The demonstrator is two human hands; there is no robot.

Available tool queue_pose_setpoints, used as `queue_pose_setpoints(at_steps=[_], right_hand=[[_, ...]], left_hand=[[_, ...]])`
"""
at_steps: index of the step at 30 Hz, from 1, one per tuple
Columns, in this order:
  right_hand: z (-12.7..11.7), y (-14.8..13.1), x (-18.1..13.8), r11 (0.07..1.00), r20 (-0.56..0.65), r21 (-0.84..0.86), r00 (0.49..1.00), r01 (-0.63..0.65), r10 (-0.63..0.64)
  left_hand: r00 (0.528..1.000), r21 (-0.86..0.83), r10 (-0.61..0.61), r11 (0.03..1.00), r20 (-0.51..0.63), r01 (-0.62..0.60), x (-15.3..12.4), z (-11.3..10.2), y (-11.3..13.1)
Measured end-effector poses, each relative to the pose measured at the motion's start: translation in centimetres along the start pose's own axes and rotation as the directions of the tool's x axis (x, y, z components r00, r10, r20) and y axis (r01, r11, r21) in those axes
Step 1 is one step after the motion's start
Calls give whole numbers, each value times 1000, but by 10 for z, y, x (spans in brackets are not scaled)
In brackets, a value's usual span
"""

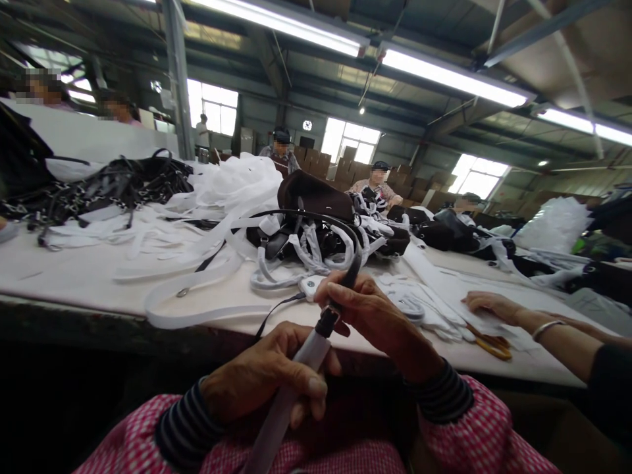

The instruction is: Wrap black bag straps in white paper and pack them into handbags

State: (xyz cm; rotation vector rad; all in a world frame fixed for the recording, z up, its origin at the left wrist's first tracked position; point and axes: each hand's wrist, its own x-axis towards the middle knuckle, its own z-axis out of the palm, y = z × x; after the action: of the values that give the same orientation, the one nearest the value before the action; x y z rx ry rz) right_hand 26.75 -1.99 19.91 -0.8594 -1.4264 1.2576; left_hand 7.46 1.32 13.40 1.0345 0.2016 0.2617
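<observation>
Black straps (123, 187) tangle at left, then one heap of flat white strips (241, 183). At the table (74, 273) edge, your left hand (276, 362) grips one strap's white wrapping (312, 350); your right hand (378, 316) clasps its black part beside one metal buckle (330, 316). Rightward: one yellow-handled pair of scissors (496, 347), one translucent plastic bag (553, 224), contents unclear.

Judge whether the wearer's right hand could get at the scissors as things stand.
Probably not at once: the right hand is holding the black strap. Freed, it likely could, since the scissors lie near the table edge, handles uncovered, though a co-worker's hand is close by.
</observation>
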Motion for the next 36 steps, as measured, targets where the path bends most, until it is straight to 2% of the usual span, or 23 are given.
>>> queue_pose_setpoints(at_steps=[6, 9, 12, 14, 16, 18, 21, 24, 26, 29, 31, 33, 35, 36], right_hand=[[-7, 8, -3, 998, 31, -15, 998, 60, -60], [-11, 11, -3, 996, 87, 24, 992, 89, -91], [-14, 12, -2, 992, 154, 70, 982, 102, -112], [-15, 12, -1, 993, 195, 72, 975, 98, -111], [-17, 12, 0, 995, 214, 48, 972, 93, -101], [-17, 13, 1, 997, 214, -11, 974, 81, -77], [-15, 13, 2, 984, 161, -166, 986, 58, -31], [-10, 15, 1, 964, 77, -266, 997, 17, 4], [-7, 16, 0, 963, 56, -270, 998, -5, 21], [-5, 19, -1, 967, 44, -254, 999, 1, 10], [-5, 22, 1, 982, -7, -190, 1000, -11, 10], [-7, 26, 4, 997, -93, -78, 995, -29, 22], [-9, 28, 6, 999, -178, 10, 983, -38, 39], [-10, 29, 6, 999, -209, 29, 977, -38, 43]], left_hand=[[994, 18, 62, 998, -91, -60, 0, -7, -6], [998, -16, 58, 998, -40, -58, 0, -11, -6], [998, -81, 21, 997, 59, -16, 0, -11, -4], [996, -93, -8, 996, 84, 16, 1, -9, -2], [998, -59, -37, 997, 45, 39, 2, -6, 0], [998, 16, -33, 999, -45, 34, 4, -3, 2], [973, 171, 82, 984, -216, -45, 9, -2, 3], [913, 297, 227, 947, -339, -125, 14, -6, 0], [891, 348, 278, 926, -360, -148, 15, -7, -1], [895, 423, 331, 887, -300, -186, 10, -9, 0], [916, 477, 316, 863, -248, -168, 4, -10, 1], [936, 523, 255, 847, -241, -96, -3, -12, -3], [927, 579, 225, 815, -299, -11, -11, -15, -11], [904, 608, 241, 793, -352, 25, -14, -16, -17]])
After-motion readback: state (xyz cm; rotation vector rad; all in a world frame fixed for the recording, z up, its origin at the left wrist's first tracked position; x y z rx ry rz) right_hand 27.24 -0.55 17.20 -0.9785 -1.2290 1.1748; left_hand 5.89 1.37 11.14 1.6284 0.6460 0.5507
